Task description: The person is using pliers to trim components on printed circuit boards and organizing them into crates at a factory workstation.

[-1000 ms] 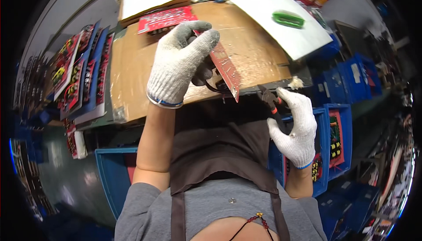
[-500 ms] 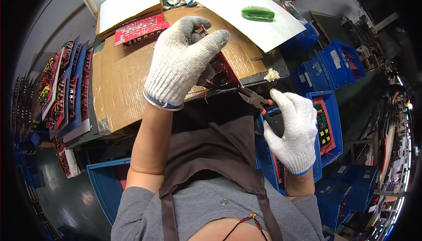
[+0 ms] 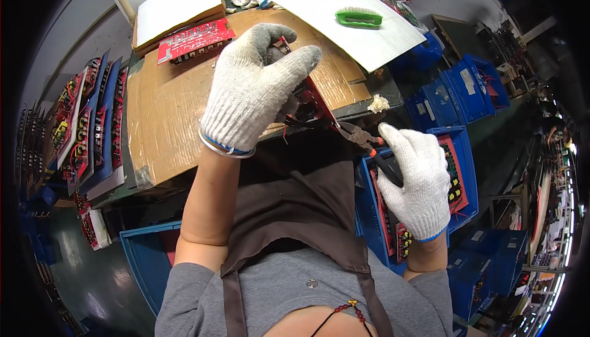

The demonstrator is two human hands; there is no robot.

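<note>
Gripped in the gloved left hand (image 3: 255,91), a red circuit board (image 3: 316,100) stands tilted over the near edge of the cardboard-covered bench (image 3: 166,116). Just right of it, the gloved right hand (image 3: 415,180) clasps pliers (image 3: 362,140), whose tips meet the board's lower edge.

Centre frame: gloved left hand (image 3: 255,91) grips a red circuit board (image 3: 313,100) on edge; gloved right hand (image 3: 415,180) holds pliers (image 3: 362,140), tips at the board's lower edge; cardboard-covered bench (image 3: 166,116) behind.
</note>
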